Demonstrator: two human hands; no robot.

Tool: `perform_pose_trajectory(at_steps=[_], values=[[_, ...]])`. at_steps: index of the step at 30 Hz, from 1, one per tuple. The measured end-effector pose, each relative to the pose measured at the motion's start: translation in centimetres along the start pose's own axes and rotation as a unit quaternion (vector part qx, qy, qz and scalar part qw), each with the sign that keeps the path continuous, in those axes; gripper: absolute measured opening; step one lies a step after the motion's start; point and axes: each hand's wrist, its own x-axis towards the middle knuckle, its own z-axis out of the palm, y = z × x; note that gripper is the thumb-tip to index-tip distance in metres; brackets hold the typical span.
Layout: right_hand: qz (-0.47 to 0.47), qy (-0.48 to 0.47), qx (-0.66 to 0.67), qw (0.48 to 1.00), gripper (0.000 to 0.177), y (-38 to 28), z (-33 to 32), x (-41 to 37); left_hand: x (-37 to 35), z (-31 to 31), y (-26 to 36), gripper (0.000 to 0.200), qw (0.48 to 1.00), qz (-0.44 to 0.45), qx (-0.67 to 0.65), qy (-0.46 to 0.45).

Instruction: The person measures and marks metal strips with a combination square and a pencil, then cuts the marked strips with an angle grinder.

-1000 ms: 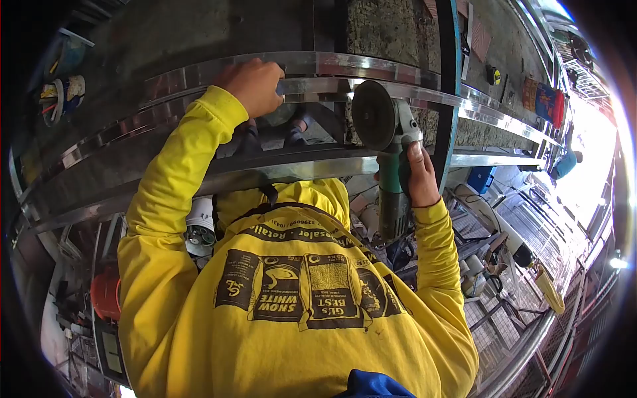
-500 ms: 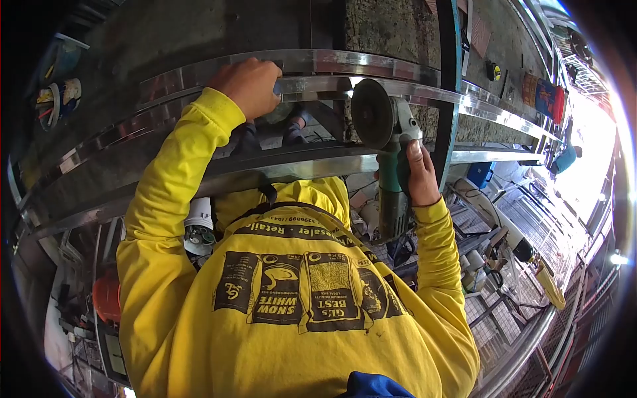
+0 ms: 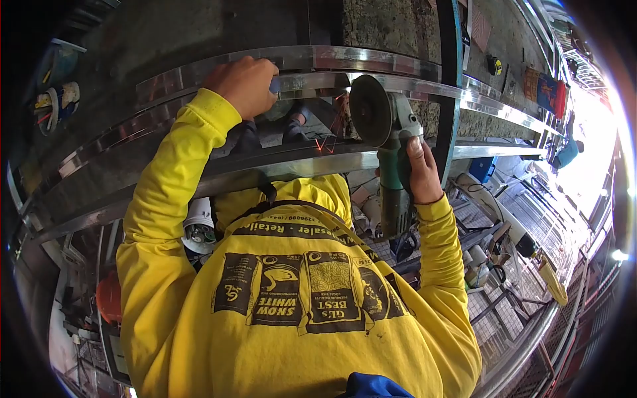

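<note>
Left hand: your left hand, fingers curled together over a long, shiny silver metal tube, pinching a small blue piece against it; what the piece is cannot be made out.
Right hand: your right hand, closed round a green-and-grey angle grinder, thumb near its head.
Disc: dark, round cutting disc, face towards you, its edge at the silver tube, to the right of your left hand.
Sparks: thin orange sparks, falling towards you, over the broad near metal bar.
Frame: second silver tube on the far side; dark blue-green beam crossing on the right.
Below: a foot, visible between the bars.
Surroundings: yellow-and-black tape measure, upper right; a person in teal, far right.
Hazard, kickback: a twisted grip or a tube that shifts could pinch the disc and throw it towards your bare left fingers.
Hazard, heat: sparks could burn bare skin or catch your loose yellow shirt.
Hazard, line: uneven pressure could let the disc wander and score the tube off its mark.
</note>
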Motion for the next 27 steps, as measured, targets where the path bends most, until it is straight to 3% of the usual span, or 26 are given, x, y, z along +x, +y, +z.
perform_pose_trajectory(at_steps=[6,11,15,20,27], values=[[-0.026,-0.009,-0.042,0.999,0.06,0.5,-0.4,0.2,0.0,-0.4,0.2,0.043,1.0,-0.009,-0.009,-0.021],[0.016,-0.016,0.023,0.999,0.061,-1.1,0.6,-0.4,-0.1,-0.4,0.3,0.043,1.0,-0.013,-0.012,-0.02],[-0.01,-0.012,0.0,1.0,0.061,0.1,-0.1,0.1,0.0,-0.3,0.2,0.042,1.0,-0.006,-0.019,-0.016],[0.005,-0.013,0.039,0.999,0.061,-0.7,0.6,-0.2,0.0,0.7,-0.3,0.033,0.999,0.013,0.01,0.033],[-0.013,0.001,-0.031,0.999,0.064,-0.2,0.0,0.1,0.1,0.6,-0.4,0.035,1.0,0.004,-0.001,0.016]])
